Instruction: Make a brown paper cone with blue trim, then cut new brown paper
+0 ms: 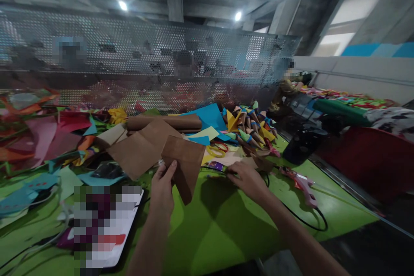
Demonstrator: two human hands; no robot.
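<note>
My left hand (164, 181) grips a folded piece of brown paper (186, 166) by its left edge, thumb on top, raised over the green table (207, 237). Farther right, my right hand (246, 179) reaches down to the tabletop with its fingers bent together. Beside its fingertips are a small purple packet (216, 165) and a black cord; what the fingers pinch, if anything, is hidden. Yellow-handled scissors (217, 151) lie just beyond. A pink glue gun (302, 185) rests on the table to the right of my right hand.
Brown sheets (139, 151), a brown roll (164, 122) and blue paper (210, 118) lie behind my hands. Paper cones (250, 127) are heaped at the back right. Coloured scraps and a partly blurred phone-like object (126, 224) are on the left. A perforated metal screen (139, 60) stands behind.
</note>
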